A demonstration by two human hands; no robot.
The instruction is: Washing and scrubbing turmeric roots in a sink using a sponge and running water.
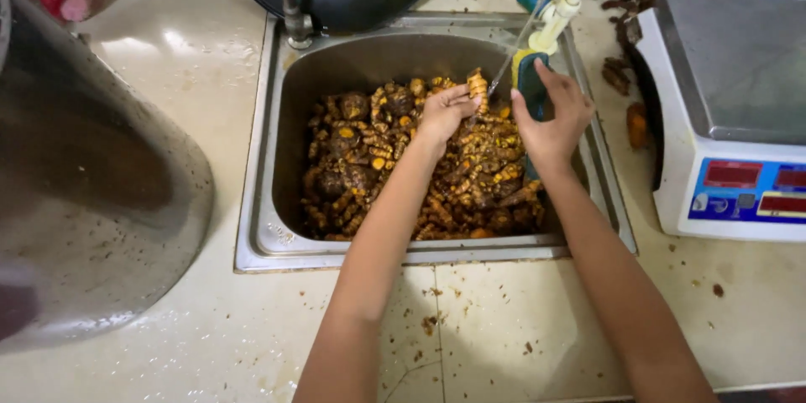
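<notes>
Head view, left hand [443,114] pinching a turmeric root [478,89], right hand [550,114] wrapped around a brush [532,84].

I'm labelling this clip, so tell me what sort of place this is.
Probably a kitchen or small food-prep area. A steel sink set into a pale counter is full of turmeric-like roots, the left hand holds one under a spray nozzle, and a weighing scale sits alongside.

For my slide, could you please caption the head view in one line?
Left hand holds a turmeric root under running water while right hand grips a brush over the root-filled sink.
</notes>
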